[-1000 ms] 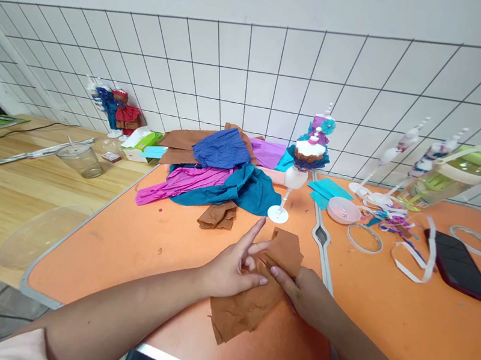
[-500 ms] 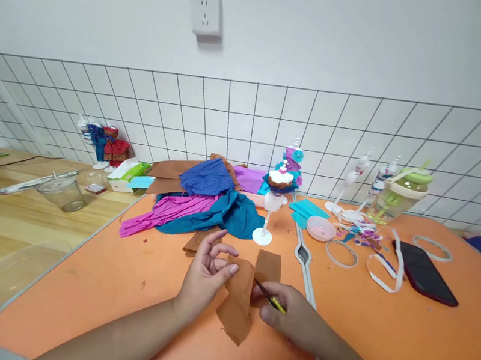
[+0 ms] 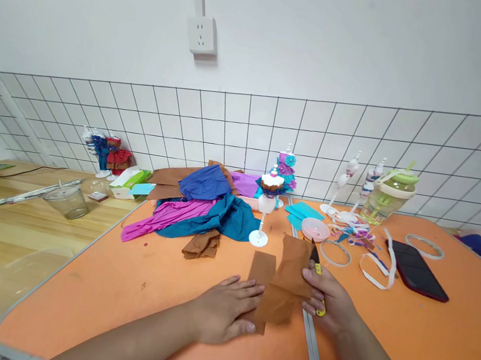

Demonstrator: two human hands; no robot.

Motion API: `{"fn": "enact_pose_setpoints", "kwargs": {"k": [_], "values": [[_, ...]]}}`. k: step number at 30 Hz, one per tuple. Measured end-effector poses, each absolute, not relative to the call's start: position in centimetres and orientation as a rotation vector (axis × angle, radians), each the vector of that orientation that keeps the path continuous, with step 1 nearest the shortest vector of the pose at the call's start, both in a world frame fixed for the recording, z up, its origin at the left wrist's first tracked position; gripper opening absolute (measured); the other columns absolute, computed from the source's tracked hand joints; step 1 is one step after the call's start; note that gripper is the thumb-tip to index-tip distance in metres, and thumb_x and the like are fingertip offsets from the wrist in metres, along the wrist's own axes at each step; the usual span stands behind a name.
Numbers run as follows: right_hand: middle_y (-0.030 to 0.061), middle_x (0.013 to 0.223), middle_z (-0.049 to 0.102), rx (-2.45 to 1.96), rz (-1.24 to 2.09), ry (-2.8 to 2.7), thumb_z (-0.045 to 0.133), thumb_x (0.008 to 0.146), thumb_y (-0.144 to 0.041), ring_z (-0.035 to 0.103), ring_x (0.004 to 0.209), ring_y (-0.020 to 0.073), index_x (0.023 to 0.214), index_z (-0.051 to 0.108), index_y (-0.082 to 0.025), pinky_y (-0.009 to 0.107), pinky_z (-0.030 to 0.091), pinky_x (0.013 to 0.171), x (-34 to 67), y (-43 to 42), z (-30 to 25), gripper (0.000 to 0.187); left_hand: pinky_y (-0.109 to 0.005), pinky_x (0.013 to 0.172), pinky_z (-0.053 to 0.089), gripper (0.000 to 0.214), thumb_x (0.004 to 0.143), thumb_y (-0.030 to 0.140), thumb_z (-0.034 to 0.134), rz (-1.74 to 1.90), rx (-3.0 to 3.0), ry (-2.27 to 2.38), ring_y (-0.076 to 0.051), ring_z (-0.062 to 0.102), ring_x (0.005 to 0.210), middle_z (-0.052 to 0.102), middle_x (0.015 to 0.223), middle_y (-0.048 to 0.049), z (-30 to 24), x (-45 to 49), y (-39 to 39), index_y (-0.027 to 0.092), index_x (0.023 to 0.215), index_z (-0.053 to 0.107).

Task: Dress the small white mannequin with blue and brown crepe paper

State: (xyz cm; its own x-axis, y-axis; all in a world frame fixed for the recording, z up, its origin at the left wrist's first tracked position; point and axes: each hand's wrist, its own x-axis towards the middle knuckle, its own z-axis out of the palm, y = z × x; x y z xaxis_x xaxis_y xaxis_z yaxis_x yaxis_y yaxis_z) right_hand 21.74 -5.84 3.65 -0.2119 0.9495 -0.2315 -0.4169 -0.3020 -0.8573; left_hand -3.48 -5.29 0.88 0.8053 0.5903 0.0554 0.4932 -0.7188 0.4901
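My left hand (image 3: pixel 227 309) lies flat, fingers stretched out, on the lower left of a brown crepe paper piece (image 3: pixel 282 278) on the orange table (image 3: pixel 137 285). My right hand (image 3: pixel 326 300) holds the paper's right edge and grips small scissors (image 3: pixel 316 268) with yellow handles, the dark blades pointing up and away. A separate narrow brown strip lies flat on the table at the left side of the paper.
A pile of coloured crepe paper (image 3: pixel 205 202) lies behind, with a small mannequin stand (image 3: pixel 264 208) beside it. A pink dish (image 3: pixel 315 228), tape rings (image 3: pixel 335 253), a phone (image 3: pixel 415 270) and a green-lidded bottle (image 3: pixel 388 197) sit to the right. A plastic cup (image 3: pixel 67 201) stands on the wooden table at left.
The paper was lifted between both hands and now lies on the table. My left hand went from a pinch to flat. The scissors came into view, turning upward.
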Motion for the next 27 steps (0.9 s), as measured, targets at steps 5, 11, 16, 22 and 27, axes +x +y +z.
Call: {"fn": "enact_pose_setpoints", "kwargs": {"k": [5,11,16,22,27], "values": [[-0.0162,0.041,0.025,-1.054,1.779,-0.97,0.078,0.065,-0.048,0.015,0.034,0.0023,0.079,0.043,-0.023,0.014,0.024,0.033,21.2,-5.4,2.9,0.045,-0.054,0.107,0.033,0.056,0.093,0.047,0.044,0.029,2.58,1.579,-0.033,0.052,0.125,0.054,0.14,-0.0149,2.4,-6.7,-2.3,0.02,0.141,0.044],[-0.0117,0.048,0.037,-1.255,1.71,-1.425,0.07,0.074,-0.05,0.03,0.037,0.0042,0.086,0.056,-0.018,0.017,0.029,0.035,19.6,-5.3,2.2,0.037,-0.044,0.105,0.034,0.04,0.092,0.041,0.046,-0.072,2.546,1.847,-0.029,0.055,0.121,0.064,0.127,-0.0131,2.9,-11.6,2.3,0.018,0.12,0.062],[-0.0099,0.055,0.043,-1.335,1.641,-1.494,0.066,0.077,-0.044,0.036,0.038,0.0046,0.094,0.06,-0.017,0.017,0.031,0.033,18.9,-5.1,1.7,0.033,-0.067,0.108,0.01,0.054,0.096,0.05,0.03,-0.032,2.468,2.062,-0.038,0.041,0.131,0.058,0.135,-0.0169,2.3,-12.3,3.7,0.017,0.131,0.055],[-0.0102,0.052,0.042,-1.388,1.598,-1.477,0.065,0.076,-0.042,0.036,0.036,0.005,0.084,0.057,-0.018,0.017,0.029,0.031,18.9,-4.9,1.2,0.027,-0.057,0.098,0.035,0.048,0.095,0.033,0.034,-0.037,2.44,2.185,-0.038,0.052,0.118,0.059,0.128,-0.024,3.1,-10.1,2.6,0.008,0.129,0.056],[-0.0099,0.049,0.047,-1.424,1.566,-1.411,0.053,0.083,-0.05,0.033,0.033,0.0054,0.081,0.046,-0.022,0.018,0.03,0.035,18.6,-4.6,0.5,0.029,-0.039,0.063,0.047,0.035,0.091,0.02,0.036,-0.148,2.414,2.094,-0.031,0.066,0.077,0.068,0.083,-0.0188,6.2,-6.5,-2.4,0.01,0.089,0.069]]}}
